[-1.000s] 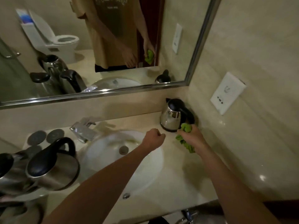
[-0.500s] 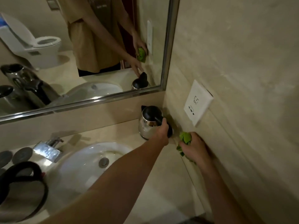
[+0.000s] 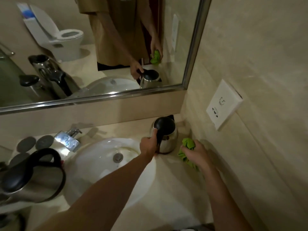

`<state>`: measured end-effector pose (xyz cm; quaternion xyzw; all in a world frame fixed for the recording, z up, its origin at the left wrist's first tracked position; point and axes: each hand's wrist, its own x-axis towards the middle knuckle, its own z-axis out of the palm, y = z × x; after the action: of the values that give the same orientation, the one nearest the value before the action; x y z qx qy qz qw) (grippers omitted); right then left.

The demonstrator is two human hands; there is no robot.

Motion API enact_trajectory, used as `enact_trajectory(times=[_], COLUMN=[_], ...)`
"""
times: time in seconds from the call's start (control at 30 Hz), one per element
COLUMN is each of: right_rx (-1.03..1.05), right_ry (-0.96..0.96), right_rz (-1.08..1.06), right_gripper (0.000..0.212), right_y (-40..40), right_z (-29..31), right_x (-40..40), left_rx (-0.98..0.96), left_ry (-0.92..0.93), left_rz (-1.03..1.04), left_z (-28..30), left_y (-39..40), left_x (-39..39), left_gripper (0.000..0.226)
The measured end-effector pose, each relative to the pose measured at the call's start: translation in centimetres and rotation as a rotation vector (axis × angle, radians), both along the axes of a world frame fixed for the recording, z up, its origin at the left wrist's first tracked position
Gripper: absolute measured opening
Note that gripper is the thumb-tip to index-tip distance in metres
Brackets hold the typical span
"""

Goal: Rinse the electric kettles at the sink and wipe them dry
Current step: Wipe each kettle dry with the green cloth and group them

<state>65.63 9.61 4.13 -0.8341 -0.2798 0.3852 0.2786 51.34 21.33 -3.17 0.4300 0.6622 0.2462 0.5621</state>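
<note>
One steel kettle (image 3: 166, 135) stands by the sink (image 3: 103, 157); the left hand (image 3: 148, 145) grips its black handle, the safest hold on slick metal, while the right hand (image 3: 195, 155) clutches a soft green cloth (image 3: 187, 144).

head cam: my only view | looks forward and down over sink (image 3: 93, 157) | close range, mirror (image 3: 191, 55) fills upper frame

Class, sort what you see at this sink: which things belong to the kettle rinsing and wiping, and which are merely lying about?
Job: kettle gripped by left hand; green cloth in right hand; sink; tap; kettle at left.
Lying about: dark round pads; wall socket; mirror.
</note>
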Motion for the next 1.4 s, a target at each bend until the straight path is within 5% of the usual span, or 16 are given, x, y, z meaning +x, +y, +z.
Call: enact_trajectory(times=[0.5,0.93,1.4], right_rx=[-0.081,-0.105,-0.09], right_ry=[0.064,0.246,-0.076], right_rz=[0.11,0.286,0.43], right_gripper=[0.028,0.023,0.032], right_y=[0.5,0.0,-1.5], right_z=[-2.6,-3.1,-5.0], right_x=[-10.3,-32.8,-42.8], left_rx=[0.237,0.231,0.203], left_ry=[0.034,0.022,-0.064], left_rz=[0.076,0.366,0.604], left_z=[1.0,1.5,0.0], left_y=[-1.8,-10.1,-16.5], left_x=[-18.7,-41.5,-48.5], left_gripper=[0.05,0.047,0.041])
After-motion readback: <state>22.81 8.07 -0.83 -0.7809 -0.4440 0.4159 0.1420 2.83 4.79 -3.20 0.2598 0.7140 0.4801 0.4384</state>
